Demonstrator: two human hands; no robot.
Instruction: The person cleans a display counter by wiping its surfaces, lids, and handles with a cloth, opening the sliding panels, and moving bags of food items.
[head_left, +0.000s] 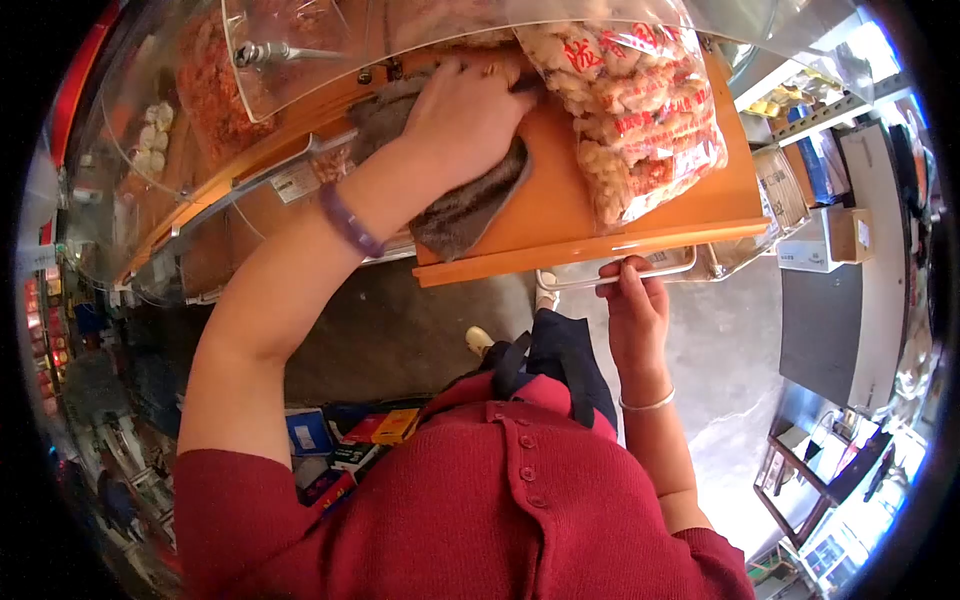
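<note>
My left hand [462, 120] reaches over an orange wooden shelf [555, 185] and is closed on a dark grey cloth [465, 220], which hangs out on both sides of the hand. Its fingertips are partly hidden against the cloth. To the right of it, a clear bag of pale, lumpy snacks [640, 120] with red printing lies on the shelf. Below the shelf's front edge, my right hand [636, 300] pinches a thin white bar [590, 283], shaped like a handle, between thumb and fingers.
A curved clear cover [420, 45] arches above the shelf. Bags of reddish food [215, 85] sit behind it on the left. Cartons [825, 240] stand at the right, and colourful boxes [385, 427] lie low on the left. Grey floor [700, 350] shows below.
</note>
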